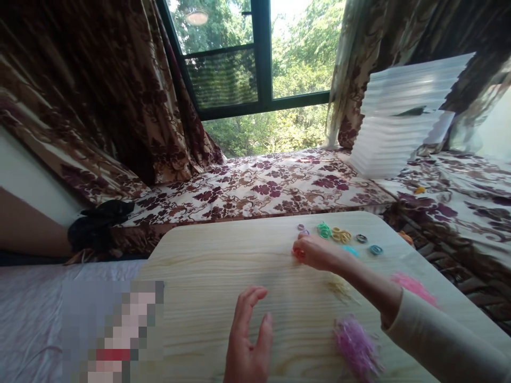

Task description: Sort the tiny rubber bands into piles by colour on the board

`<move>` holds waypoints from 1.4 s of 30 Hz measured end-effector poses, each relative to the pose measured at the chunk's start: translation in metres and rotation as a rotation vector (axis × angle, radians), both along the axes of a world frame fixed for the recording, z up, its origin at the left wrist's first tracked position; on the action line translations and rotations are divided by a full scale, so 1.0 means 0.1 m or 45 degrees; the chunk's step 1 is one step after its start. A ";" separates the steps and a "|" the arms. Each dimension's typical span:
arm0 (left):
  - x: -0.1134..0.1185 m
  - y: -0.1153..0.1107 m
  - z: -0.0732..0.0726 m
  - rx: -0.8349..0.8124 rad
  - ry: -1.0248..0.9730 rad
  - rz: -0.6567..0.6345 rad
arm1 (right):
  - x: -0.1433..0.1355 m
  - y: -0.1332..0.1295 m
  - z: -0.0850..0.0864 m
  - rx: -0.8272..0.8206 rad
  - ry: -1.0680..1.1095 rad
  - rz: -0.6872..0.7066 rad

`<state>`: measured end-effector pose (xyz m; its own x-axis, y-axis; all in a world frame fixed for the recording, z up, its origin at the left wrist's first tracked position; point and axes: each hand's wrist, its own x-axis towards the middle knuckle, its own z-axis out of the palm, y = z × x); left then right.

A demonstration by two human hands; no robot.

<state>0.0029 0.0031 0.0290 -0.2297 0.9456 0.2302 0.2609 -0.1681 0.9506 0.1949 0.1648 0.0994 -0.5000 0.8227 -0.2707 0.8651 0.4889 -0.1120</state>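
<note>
the right hand (313, 252) is nearly closed, its fingertips at a small orange-red bundle (298, 253) on the counter (215, 276). the left hand (248, 338) is half open and empty, left of the purple pile (356, 343), well apart from the bundle.

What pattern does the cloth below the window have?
The cloth has purple and brown flowers on white; head view.
</note>
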 end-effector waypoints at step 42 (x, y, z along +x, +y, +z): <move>-0.04 0.01 0.06 -0.079 -0.033 0.056 | -0.28 0.48 0.12 -0.139 -0.154 -0.243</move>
<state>-0.0016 0.0041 0.0352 -0.2761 0.9469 0.1649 0.2422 -0.0975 0.9653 0.1669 0.2131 0.1112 -0.2972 0.8616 -0.4115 0.9508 0.3064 -0.0451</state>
